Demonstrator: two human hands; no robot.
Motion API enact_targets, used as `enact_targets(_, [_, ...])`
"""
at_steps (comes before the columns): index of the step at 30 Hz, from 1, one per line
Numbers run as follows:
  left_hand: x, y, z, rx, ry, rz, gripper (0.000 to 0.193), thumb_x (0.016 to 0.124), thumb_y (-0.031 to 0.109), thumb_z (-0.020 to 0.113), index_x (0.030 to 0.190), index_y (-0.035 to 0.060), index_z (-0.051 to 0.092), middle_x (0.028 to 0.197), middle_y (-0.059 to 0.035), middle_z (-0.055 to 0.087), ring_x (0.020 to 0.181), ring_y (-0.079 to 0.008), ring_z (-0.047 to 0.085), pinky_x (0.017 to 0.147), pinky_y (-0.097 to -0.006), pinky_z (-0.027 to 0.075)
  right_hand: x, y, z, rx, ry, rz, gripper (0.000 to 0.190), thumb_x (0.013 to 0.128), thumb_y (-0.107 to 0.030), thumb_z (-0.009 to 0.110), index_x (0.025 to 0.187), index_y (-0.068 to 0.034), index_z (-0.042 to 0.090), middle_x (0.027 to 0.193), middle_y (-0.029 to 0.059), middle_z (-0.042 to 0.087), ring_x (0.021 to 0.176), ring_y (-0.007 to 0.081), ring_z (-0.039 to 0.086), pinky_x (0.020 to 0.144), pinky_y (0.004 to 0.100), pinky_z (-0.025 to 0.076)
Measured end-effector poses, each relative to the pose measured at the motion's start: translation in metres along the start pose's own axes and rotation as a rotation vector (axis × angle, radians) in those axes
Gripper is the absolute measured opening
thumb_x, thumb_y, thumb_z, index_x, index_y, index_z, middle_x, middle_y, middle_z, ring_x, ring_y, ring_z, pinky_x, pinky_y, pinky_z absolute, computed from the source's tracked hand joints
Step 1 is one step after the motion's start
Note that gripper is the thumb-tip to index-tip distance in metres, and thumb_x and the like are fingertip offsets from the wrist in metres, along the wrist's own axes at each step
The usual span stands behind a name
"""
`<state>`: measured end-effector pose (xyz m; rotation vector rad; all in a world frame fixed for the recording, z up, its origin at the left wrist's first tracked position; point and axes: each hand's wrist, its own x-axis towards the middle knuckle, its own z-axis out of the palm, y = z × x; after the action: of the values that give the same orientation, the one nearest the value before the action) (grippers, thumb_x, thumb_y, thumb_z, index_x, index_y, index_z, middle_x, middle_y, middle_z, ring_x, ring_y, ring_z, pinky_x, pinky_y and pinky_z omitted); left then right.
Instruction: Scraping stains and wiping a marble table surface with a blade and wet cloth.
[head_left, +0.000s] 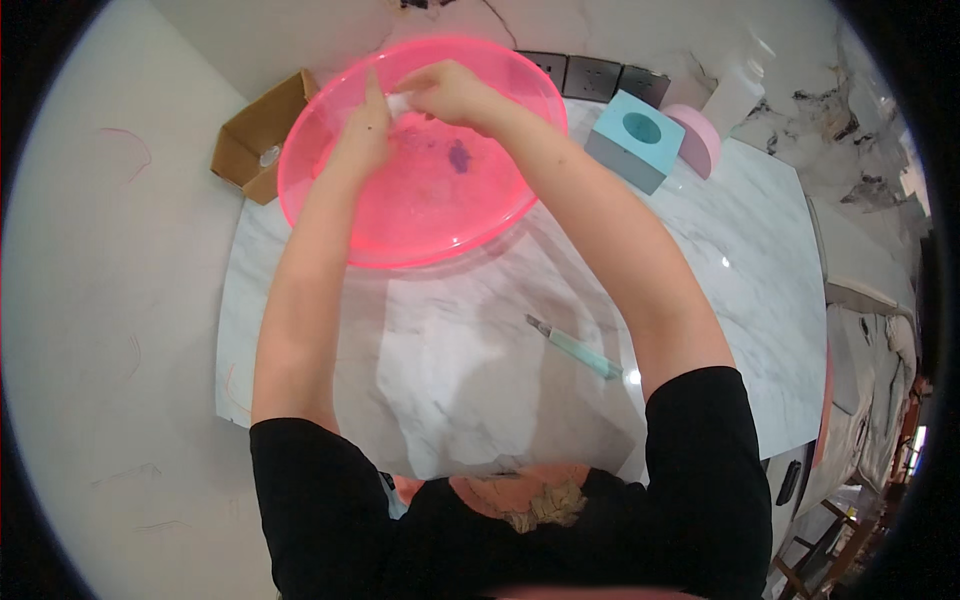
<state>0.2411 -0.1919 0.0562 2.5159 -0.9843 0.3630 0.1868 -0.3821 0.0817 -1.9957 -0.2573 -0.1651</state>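
Both of my hands are over a translucent pink plastic basin (420, 247) at the far side of a marble-patterned table. A small white piece (397, 105) lies between them; its kind is unclear. My right hand (446, 94) has its fingers bent down onto this piece. My left hand (367, 127) is beside it, index finger pointing away, its other fingers largely hidden. A dark purple patch (459, 156) shows in the basin. Nearer my body, a craft knife with a pale green handle (585, 354) lies on the table.
An open cardboard box (255, 139) with a small clear item stands left of the basin. At the right are a light blue block with a round hole (634, 142), a pink rounded piece (697, 139) and a white bottle (739, 86). Wall sockets (592, 77) sit behind the basin.
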Motion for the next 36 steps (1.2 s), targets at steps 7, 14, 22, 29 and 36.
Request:
enact_targets(7, [0.011,0.041,-0.039,-1.383,-0.224,-0.407,0.044,0.113,0.022,0.051,0.149,-0.0015,0.048,0.138,-0.0165,0.066,0.119,-0.0256,0.071,0.104,-0.0366,0.057,0.009,0.010,-0.017,-0.041,0.620,-0.164,0.023,0.101,-0.014,0.067,0.119,-0.002,0.075,0.095,0.0067,0.077,0.083,0.0158,0.072,0.078,0.0325,0.059])
enact_targets(14, [-0.005,0.058,-0.086,-1.248,-0.022,-0.537,0.047,0.115,0.035,0.043,0.145,0.0008,0.053,0.138,-0.0122,0.067,0.120,-0.0244,0.071,0.109,-0.0416,0.056,-0.016,-0.030,-0.014,0.837,0.140,-0.103,0.035,0.103,-0.013,0.066,0.137,-0.004,0.062,0.118,0.0049,0.069,0.105,0.0147,0.069,0.090,0.0340,0.059])
enact_targets(22, [-0.051,0.073,-0.105,-1.152,-0.165,-0.393,0.056,0.109,0.047,0.061,0.148,0.0079,0.050,0.137,-0.0081,0.065,0.121,-0.0200,0.068,0.100,-0.0403,0.059,-0.064,-0.069,-0.015,0.368,-0.097,-0.146,0.039,0.095,-0.014,0.078,0.130,-0.006,0.063,0.121,0.0058,0.067,0.108,0.0148,0.068,0.096,0.0347,0.058])
enact_targets(29, [-0.102,0.100,-0.125,-0.884,-0.154,-0.307,0.023,0.101,0.022,0.072,0.111,0.0019,0.069,0.093,-0.0049,0.073,0.071,-0.0123,0.067,0.069,-0.0306,0.056,-0.105,-0.063,-0.049,0.548,0.074,-0.092,0.020,0.108,-0.021,0.065,0.119,-0.004,0.066,0.115,0.0048,0.069,0.111,0.0137,0.067,0.101,0.0361,0.056])
enact_targets(36, [-0.162,0.120,-0.141,-1.075,-0.167,-0.434,0.016,0.097,0.019,0.068,0.108,0.0072,0.066,0.098,-0.0018,0.072,0.079,-0.0121,0.066,0.072,-0.0311,0.050,-0.187,-0.085,-0.079,0.957,0.098,0.096,0.033,0.112,-0.028,0.058,0.137,-0.008,0.056,0.124,0.0024,0.066,0.112,0.0159,0.067,0.100,0.0376,0.056])
